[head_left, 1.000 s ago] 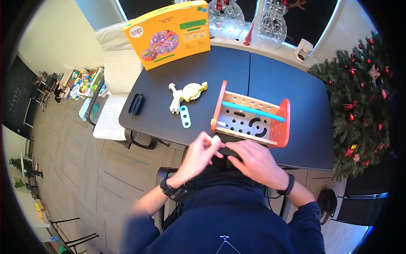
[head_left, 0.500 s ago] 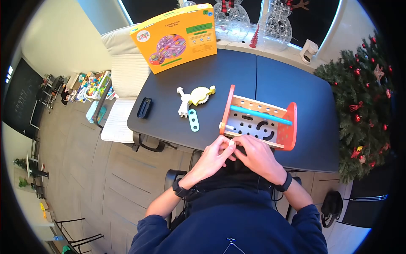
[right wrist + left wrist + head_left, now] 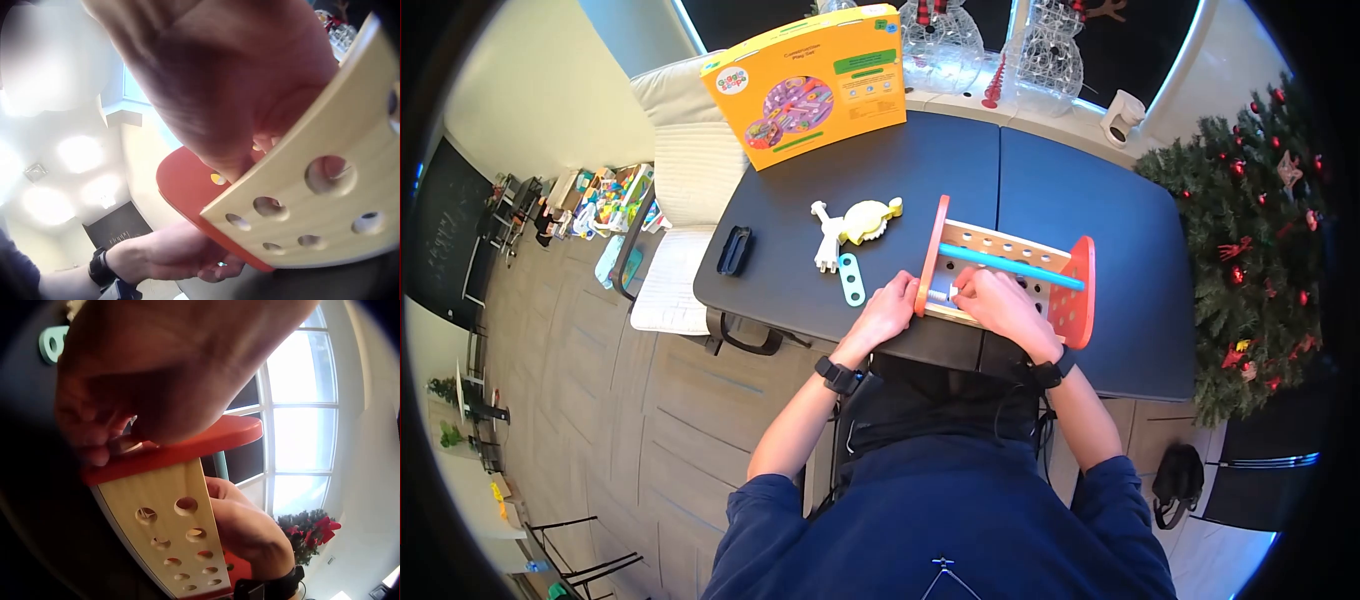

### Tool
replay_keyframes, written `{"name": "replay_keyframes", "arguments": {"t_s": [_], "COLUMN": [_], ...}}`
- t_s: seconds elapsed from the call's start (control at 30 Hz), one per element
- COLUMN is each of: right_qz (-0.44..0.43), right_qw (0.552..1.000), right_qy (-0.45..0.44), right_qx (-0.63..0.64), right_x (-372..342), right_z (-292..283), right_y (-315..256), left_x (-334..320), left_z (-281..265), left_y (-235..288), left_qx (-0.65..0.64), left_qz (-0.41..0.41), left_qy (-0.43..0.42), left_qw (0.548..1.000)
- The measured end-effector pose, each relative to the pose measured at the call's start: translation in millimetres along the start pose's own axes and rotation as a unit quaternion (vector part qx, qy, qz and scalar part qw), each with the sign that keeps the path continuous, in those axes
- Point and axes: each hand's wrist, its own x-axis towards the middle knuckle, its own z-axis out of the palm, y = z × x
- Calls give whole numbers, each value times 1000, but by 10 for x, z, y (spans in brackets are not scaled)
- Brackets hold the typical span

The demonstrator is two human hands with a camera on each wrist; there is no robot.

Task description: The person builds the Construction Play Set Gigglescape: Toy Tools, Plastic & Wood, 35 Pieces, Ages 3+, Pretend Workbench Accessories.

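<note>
A wooden toy toolbox (image 3: 1082,305) with red end panels, hole-dotted sides and a blue handle bar (image 3: 1012,267) sits near the table's front edge. A pale toy bolt (image 3: 938,296) passes through its left end panel. My left hand (image 3: 889,308) is against that panel's outer face, fingers curled at the round bolt head (image 3: 128,447). Reaching inside the toolbox, my right hand (image 3: 1002,305) pinches a small white nut (image 3: 954,293) by the bolt's inner end. The palm hides most of these fingers in the right wrist view.
Left of the toolbox lie a mint strip with holes (image 3: 851,280), a white toy piece (image 3: 828,238) and a yellow toy piece (image 3: 866,222). A black tray (image 3: 735,251) sits by the left edge, a yellow box (image 3: 805,90) at the back. A decorated tree (image 3: 1230,230) stands right.
Both hands were together in front of the toolbox, fingering a small white piece. They have parted: the left has gone to the left panel, the right inside the toolbox with the nut.
</note>
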Motion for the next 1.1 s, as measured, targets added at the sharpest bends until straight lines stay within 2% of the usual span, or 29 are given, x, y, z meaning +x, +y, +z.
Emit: {"name": "replay_keyframes", "arguments": {"t_s": [0.13, 0.23, 0.3, 0.43, 0.63, 0.73, 0.83, 0.93, 1.1], "right_qz": [17, -18, 1, 14, 6, 27, 12, 22, 32], "right_qw": [997, 992, 993, 991, 995, 989, 993, 992, 992], "right_qy": [-37, -31, -73, -123, -103, -144, -113, -116, -113], "right_qx": [-58, -119, -90, -52, -15, 11, 14, 42, 38], "right_x": [75, 42, 42, -13, -11, 45, 27, 20, 13], "right_z": [-6, 50, 77, 51, 143, 143, 178, 168, 153], "right_y": [-22, 128, 205, 184, 220, 205, 201, 179, 149], "left_x": [-90, -216, -191, -292, -382, -350, -372, -372, -323], "left_z": [68, 104, 193, 171, 38, -30, -70, -113, -67], "left_y": [38, 54, -155, -166, -164, -247, -219, -190, -257], "left_qx": [-13, -58, -104, -173, -236, -201, -197, -285, -267], "left_qz": [-8, -22, -18, -33, -35, 1, 15, -37, -20], "left_qy": [-16, -46, -67, -102, -117, -132, -129, -133, -112], "left_qw": [1000, 997, 992, 979, 964, 971, 972, 949, 957]}}
